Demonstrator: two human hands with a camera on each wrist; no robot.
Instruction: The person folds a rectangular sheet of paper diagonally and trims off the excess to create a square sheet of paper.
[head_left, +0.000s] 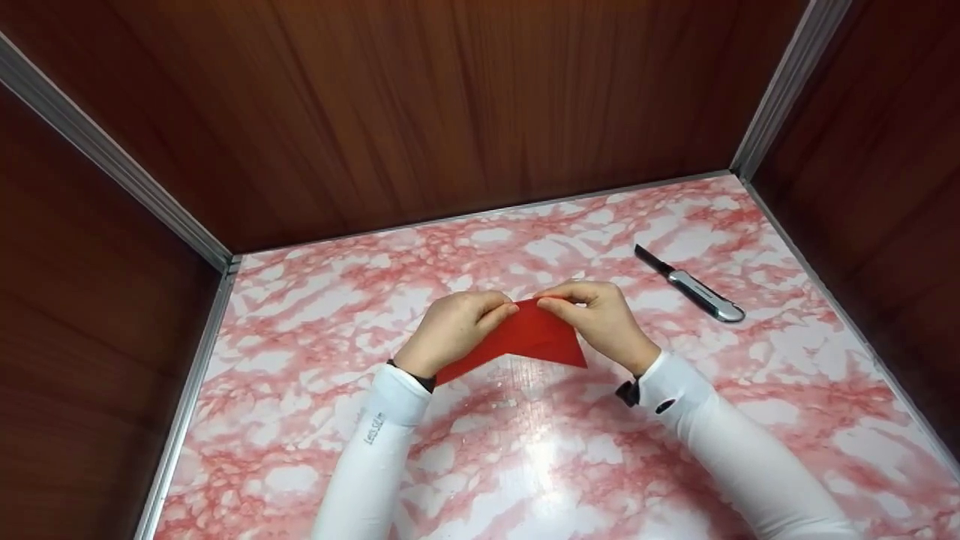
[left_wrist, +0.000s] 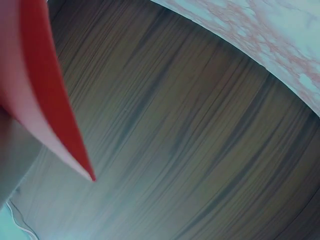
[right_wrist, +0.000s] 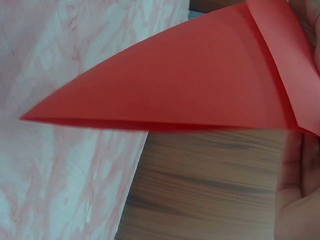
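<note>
ok so from the head cam, the red paper (head_left: 538, 334) is held up over the pink and white marbled table (head_left: 285, 420), right between the two hands. Left hand (head_left: 456, 326) has its thumb and fingers pinching the top edge, right hand (head_left: 604, 324) is pinching that same edge just beside it, thumb nearest the camera. Paper's two lower corners hang down and apart, the left one partly behind the left wrist. Off past the right hand there's a utility knife (head_left: 696, 291) lying on the table, dark blade end pointing away from the person

Left wrist cam: mostly wood-grain panel (left_wrist: 185, 120), with a bit of table top right. The paper pokes in from the left side and narrows to a tip, can't tell what the fingers are doing from here

Right wrist cam: paper's big here, tapering to a point at the left, with a folded strip along its right end. Some skin shows at the right edge, but the pinch itself is cut off
</note>
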